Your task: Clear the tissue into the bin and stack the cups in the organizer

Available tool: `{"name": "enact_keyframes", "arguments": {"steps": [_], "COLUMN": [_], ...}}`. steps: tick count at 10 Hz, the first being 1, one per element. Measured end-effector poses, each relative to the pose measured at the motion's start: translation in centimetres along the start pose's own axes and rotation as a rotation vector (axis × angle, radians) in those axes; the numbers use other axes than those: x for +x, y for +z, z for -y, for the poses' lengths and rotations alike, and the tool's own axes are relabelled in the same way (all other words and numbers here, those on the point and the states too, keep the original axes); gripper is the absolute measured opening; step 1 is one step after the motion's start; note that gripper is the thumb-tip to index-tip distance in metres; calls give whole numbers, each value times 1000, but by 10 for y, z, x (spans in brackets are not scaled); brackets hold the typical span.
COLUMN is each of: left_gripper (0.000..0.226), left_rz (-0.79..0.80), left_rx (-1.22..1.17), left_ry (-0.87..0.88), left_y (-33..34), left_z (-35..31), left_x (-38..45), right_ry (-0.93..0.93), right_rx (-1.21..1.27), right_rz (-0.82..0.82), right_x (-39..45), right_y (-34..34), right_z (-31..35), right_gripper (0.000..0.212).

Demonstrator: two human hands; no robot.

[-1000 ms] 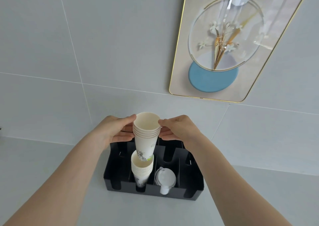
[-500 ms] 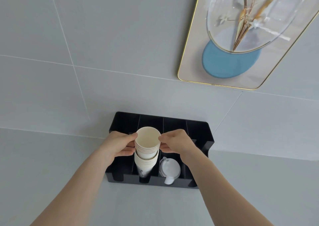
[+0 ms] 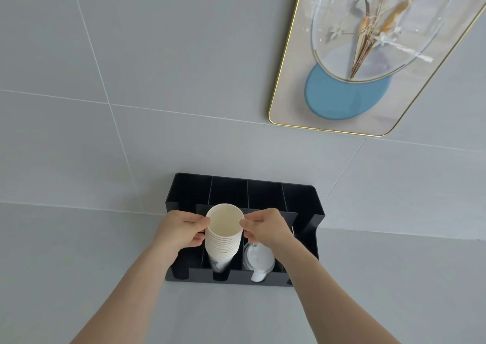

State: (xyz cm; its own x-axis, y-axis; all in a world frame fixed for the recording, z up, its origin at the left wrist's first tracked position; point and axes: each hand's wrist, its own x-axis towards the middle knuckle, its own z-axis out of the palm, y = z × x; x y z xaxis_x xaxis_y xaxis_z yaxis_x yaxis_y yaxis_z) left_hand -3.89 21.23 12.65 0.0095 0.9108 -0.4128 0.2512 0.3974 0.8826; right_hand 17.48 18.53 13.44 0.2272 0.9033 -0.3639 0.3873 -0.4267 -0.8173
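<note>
A black organizer (image 3: pixel 306 201) with several slots stands on the grey counter against the wall. One tall stack of white paper cups (image 3: pixel 223 241) sits in its second front slot from the left. My left hand (image 3: pixel 181 230) pinches the top rim from the left side. My right hand (image 3: pixel 268 228) pinches the rim from the right side. White plastic lids (image 3: pixel 259 261) lie in the slot to the right of the cups. No tissue or bin is in view.
A gold-framed picture (image 3: pixel 373 62) with a blue disc hangs on the grey tiled wall above and to the right. The grey counter (image 3: pixel 79 264) spreads left, right and in front of the organizer.
The held cups have gone down into the lower stack in the slot, making one stack. Both hands came down with them. The view has tilted, showing more of the organizer's back.
</note>
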Motion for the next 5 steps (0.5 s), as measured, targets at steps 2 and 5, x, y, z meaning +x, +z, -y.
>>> {"name": "enact_keyframes", "arguments": {"steps": [2,5], "left_gripper": [15,47], "left_rz": [-39,-133], "left_rx": [8,478], "left_ry": [-15,168], "left_y": [6,15], "left_z": [-4,-6], "left_x": [-4,-25], "right_ry": [-25,-131], "right_rx": [-68,-359], "right_rz": [-43,-114], "right_x": [-6,-34], "right_y": [5,-18], "right_z": [2,-8], "right_gripper": [19,30]}}
